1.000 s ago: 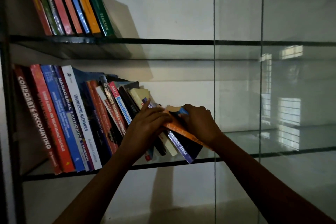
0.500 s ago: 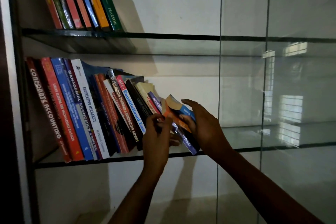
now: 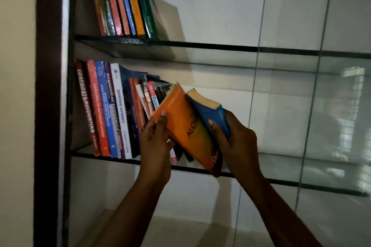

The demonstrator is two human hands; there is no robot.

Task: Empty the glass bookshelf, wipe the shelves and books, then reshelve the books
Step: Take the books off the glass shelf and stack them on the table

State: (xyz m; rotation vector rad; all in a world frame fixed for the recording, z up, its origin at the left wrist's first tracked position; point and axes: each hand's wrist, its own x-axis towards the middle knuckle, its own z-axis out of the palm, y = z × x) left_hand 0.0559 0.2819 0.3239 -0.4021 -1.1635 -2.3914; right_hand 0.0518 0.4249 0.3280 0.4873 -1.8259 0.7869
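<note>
Leaning row of books [image 3: 112, 110]; left hand [image 3: 155, 142] grips the orange book [image 3: 186, 126]; the blue book [image 3: 210, 112] is clamped in the right hand [image 3: 239, 142], both just above the middle glass shelf [image 3: 291, 168]. Risk: with these end books lifted away, the slanted row may topple onto the glass.

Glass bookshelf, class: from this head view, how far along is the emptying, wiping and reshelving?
Early, it seems. Done: the right part of the middle glass shelf is bare. In hand: the left hand grips an orange paperback, the right hand a thick blue paperback. Left: the leaning row of textbooks there and the upper-shelf books are shelved; no cloth shows, so wiping and reshelving look ahead.
</note>
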